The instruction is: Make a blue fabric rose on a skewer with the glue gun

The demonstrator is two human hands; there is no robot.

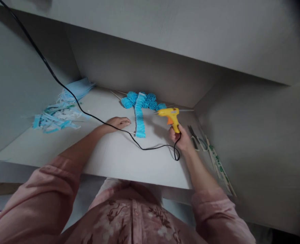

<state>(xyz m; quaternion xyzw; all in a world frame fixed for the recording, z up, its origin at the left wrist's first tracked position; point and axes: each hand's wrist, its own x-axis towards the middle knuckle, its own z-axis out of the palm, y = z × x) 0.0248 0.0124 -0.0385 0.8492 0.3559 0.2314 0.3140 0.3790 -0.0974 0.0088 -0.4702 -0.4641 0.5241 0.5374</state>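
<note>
You're facing bare tabletop [139, 166] nearside of blue strip [140, 123] | black cord [150, 148] crossing there | flowers [151, 98] blocking strip's far end

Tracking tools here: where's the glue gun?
Head view, right of centre: the glue gun is in the right hand, just right of the blue strip.

no text, brand, number or sign legible, a small pale marking [174, 111] on the side of the yellow glue gun [174, 118], too blurred to read
</note>
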